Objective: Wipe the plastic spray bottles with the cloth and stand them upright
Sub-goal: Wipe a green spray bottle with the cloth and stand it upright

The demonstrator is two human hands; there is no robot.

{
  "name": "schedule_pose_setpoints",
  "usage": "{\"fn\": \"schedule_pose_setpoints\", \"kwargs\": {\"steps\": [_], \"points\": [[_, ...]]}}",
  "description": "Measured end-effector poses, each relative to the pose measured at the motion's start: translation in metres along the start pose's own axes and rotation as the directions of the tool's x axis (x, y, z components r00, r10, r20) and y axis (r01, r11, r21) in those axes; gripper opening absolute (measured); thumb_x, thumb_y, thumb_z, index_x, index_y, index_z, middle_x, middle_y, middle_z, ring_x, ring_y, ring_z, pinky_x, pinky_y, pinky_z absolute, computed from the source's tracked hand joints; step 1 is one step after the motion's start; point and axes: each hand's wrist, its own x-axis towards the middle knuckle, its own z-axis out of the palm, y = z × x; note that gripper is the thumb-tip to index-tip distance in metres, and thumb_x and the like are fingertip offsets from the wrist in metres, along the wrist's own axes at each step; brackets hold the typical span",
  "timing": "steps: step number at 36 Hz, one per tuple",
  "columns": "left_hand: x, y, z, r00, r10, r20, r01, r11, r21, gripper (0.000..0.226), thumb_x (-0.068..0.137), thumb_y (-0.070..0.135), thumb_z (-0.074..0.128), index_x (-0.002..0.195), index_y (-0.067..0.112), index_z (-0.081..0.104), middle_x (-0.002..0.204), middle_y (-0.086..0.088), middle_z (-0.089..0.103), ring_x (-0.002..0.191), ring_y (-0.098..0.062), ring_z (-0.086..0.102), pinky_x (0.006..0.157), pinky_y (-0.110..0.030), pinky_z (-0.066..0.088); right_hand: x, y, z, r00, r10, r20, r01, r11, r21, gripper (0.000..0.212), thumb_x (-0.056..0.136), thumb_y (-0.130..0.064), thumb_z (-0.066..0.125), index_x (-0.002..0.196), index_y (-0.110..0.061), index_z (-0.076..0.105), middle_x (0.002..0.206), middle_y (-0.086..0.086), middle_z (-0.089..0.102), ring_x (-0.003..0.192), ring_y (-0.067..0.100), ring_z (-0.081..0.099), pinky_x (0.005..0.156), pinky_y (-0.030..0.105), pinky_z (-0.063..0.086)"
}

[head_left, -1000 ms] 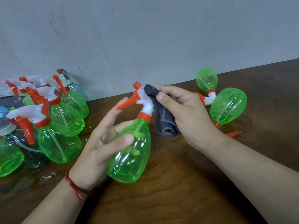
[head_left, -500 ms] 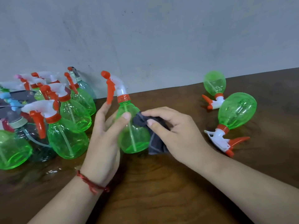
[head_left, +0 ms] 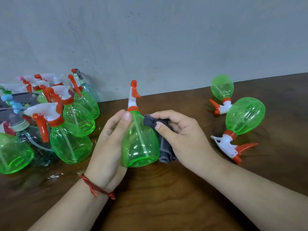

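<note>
I have the green spray bottle [head_left: 140, 144] standing upright on the table [head_left: 166, 200], its base flat on the wood and its orange-tipped nozzle pointing away from me. My left hand [head_left: 108, 147] wraps the bottle's left shoulder, thumb laid across the front just under the orange collar. My right hand [head_left: 181, 139] pinches the grey cloth [head_left: 166, 152] between thumb and fingers and presses it against the bottle's right flank; the rest of the cloth hangs down to the table beside the base.

The bottle looks empty, so I judge it light and easy to tip. The thin clear plastic should give a little under a squeeze and feel slick, so the sloped shoulder or the neck below the trigger is the safest hold while I rub.

To the left of the bottle stands the group of upright bottles [head_left: 70, 130], close together. To its right, well apart, two lying bottles [head_left: 245, 117] rest on their sides and need wiping.

I can read no brand or label anywhere; the nearer lying bottle may carry moulded marks on its belly, but they are too blurred to make out.
</note>
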Motion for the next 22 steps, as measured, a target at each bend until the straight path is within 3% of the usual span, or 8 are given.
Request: {"fn": "schedule_pose_setpoints", "kwargs": {"steps": [2, 4, 7, 9, 11, 14, 18, 22], "points": [[-0.004, 0.000, 0.004, 0.993, -0.082, 0.085, 0.082, 0.997, 0.013, 0.078, 0.101, 0.067, 0.058, 0.145, 0.003, 0.058, 0.138, -0.032, 0.065, 0.127, -0.047, 0.066, 0.111, -0.063, 0.050, 0.000, 0.001, 0.001, 1.000, -0.018, -0.008, 0.018, 1.000, 0.001, 0.025, 0.104, -0.001, 0.063, 0.117, -0.018, 0.076, 0.113, -0.004, 0.079, 0.111, 0.013, 0.073, 0.100, 0.031, 0.057], [-0.006, 0.001, 0.008, 0.981, -0.136, 0.141, 0.138, 0.990, 0.000, 0.081, 0.098, 0.073, 0.051, 0.143, 0.006, 0.062, 0.134, -0.028, 0.069, 0.126, -0.045, 0.068, 0.109, -0.059, 0.053, 0.001, 0.001, 0.000, 0.999, -0.029, -0.016, 0.029, 1.000, 0.010, 0.025, 0.104, 0.000, 0.063, 0.117, -0.017, 0.076, 0.112, -0.003, 0.079, 0.110, 0.014, 0.074, 0.099, 0.030, 0.057], [0.000, 0.005, 0.017, 0.990, -0.101, 0.094, 0.098, 0.995, 0.035, 0.049, 0.087, 0.061, 0.069, 0.108, 0.018, 0.080, 0.108, -0.012, 0.080, 0.098, -0.026, 0.080, 0.083, -0.044, 0.064, 0.001, 0.002, -0.002, 0.999, -0.042, -0.026, 0.041, 0.998, -0.044, 0.024, 0.104, -0.001, 0.063, 0.117, -0.017, 0.076, 0.111, -0.004, 0.079, 0.108, 0.014, 0.074, 0.099, 0.034, 0.058], [0.006, 0.007, 0.016, 0.997, -0.063, 0.044, 0.054, 0.982, 0.181, 0.016, 0.093, 0.034, 0.072, 0.088, 0.021, 0.079, 0.092, -0.005, 0.077, 0.080, -0.007, 0.079, 0.086, -0.045, 0.065, 0.002, 0.005, -0.003, 0.998, -0.052, -0.033, 0.046, 0.986, -0.159, 0.024, 0.104, -0.006, 0.065, 0.117, -0.022, 0.077, 0.111, -0.006, 0.078, 0.108, 0.014, 0.074, 0.099, 0.042, 0.059], [0.005, 0.002, 0.011, 0.990, -0.068, 0.122, 0.047, 0.984, 0.171, 0.009, 0.093, 0.018, 0.070, 0.097, 0.018, 0.078, 0.098, -0.007, 0.075, 0.086, -0.008, 0.078, 0.093, -0.046, 0.064, 0.004, 0.007, -0.005, 0.997, -0.058, -0.053, 0.045, 0.972, -0.231, 0.024, 0.102, -0.008, 0.068, 0.116, -0.024, 0.078, 0.112, -0.008, 0.078, 0.109, 0.013, 0.073, 0.099, 0.045, 0.059], [-0.014, 0.002, 0.010, 0.969, -0.106, 0.223, 0.107, 0.994, 0.007, 0.034, 0.079, 0.018, 0.067, 0.108, 0.026, 0.081, 0.107, -0.009, 0.076, 0.098, -0.027, 0.076, 0.078, -0.040, 0.065, 0.006, 0.005, -0.011, 0.993, -0.074, -0.089, 0.046, 0.958, -0.284, 0.023, 0.100, -0.009, 0.071, 0.114, -0.024, 0.080, 0.111, -0.011, 0.078, 0.108, 0.009, 0.073, 0.099, 0.043, 0.058], [-0.014, 0.001, 0.011, 0.983, -0.061, 0.175, 0.033, 0.987, 0.156, 0.038, 0.093, 0.030, 0.080, 0.128, 0.020, 0.071, 0.118, -0.010, 0.077, 0.108, -0.029, 0.076, 0.086, -0.042, 0.062, 0.009, 0.001, -0.017, 0.984, -0.104, -0.144, 0.055, 0.948, -0.312, 0.023, 0.100, -0.011, 0.071, 0.113, -0.027, 0.080, 0.110, -0.013, 0.078, 0.110, 0.009, 0.072, 0.100, 0.043, 0.057], [-0.011, 0.003, 0.009, 1.000, 0.000, 0.030, -0.006, 0.983, 0.181, 0.042, 0.092, 0.035, 0.077, 0.131, 0.023, 0.070, 0.121, -0.014, 0.076, 0.115, -0.037, 0.074, 0.099, -0.055, 0.060, 0.004, -0.006, -0.015, 0.980, -0.159, -0.121, 0.117, 0.947, -0.298, 0.023, 0.100, -0.008, 0.070, 0.114, -0.024, 0.079, 0.111, -0.013, 0.076, 0.111, 0.009, 0.071, 0.099, 0.036, 0.057]]}}
